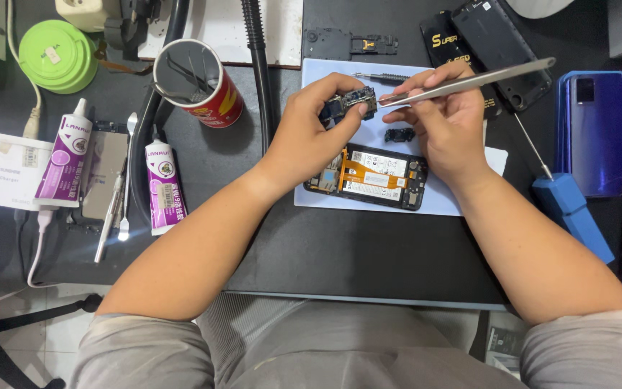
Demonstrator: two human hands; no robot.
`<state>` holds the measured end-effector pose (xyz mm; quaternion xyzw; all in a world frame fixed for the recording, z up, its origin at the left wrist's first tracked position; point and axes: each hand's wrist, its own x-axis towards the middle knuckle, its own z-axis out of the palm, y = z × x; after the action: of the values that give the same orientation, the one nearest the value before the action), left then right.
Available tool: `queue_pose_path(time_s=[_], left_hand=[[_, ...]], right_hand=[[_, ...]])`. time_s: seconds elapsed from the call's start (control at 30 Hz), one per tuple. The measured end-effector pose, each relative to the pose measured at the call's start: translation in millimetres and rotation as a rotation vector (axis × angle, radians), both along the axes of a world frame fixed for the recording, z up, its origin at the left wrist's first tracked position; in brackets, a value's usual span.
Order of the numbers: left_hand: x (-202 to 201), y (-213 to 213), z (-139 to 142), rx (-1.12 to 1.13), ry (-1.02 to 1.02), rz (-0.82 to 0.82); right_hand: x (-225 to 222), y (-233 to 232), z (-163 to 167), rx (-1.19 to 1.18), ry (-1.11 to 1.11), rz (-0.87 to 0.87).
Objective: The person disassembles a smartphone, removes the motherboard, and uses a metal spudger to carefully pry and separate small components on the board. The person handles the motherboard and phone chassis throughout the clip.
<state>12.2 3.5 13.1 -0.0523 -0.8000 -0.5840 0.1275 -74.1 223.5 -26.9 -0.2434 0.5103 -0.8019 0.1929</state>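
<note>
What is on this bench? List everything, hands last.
Board: 1, blue-black, in left fingers.
Tweezers: 1, silver, in right hand.
Phone: 1, opened, black, on the mat.
Mat: 1, pale blue, mid-bench.
Small part: 1, dark, on mat.
Glue tubes: 2, white-purple, left.
Can: 1, red, holding tools.
Screwdriver: 1, blue handle, right.
Blue phone: 1, far right.
Green lid: 1, top left.
Left hand: holds board.
Right hand: holds tweezers.
</note>
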Motion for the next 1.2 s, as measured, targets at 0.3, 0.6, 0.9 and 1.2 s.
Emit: queue_pose_path(time_s=[0.3, 0.6, 0.9, 1.2], left_hand=[[-0.1, 2.2, 0.7, -0.002, 0.078, 0.022], [1.4, -0.5, 2.4, -0.041, 0.100, -0.012], [-2.0, 0.4, -3.1, 0.124, -0.039, -0.096], [-2.0, 0.8, -5.2, 0.133, 0.002, -0.057]], right_hand=[[2.2, 0.1, 3.2, 0.043, 0.139, -0.019], [5.0, 2.3, 4.1, 0.102, 0.305, -0.004], [0.4, 4.4, 1.6, -0.054, -0.008, 0.087], [3.3, 3.9, 0.0, -0.036, 0.115, -0.002]])
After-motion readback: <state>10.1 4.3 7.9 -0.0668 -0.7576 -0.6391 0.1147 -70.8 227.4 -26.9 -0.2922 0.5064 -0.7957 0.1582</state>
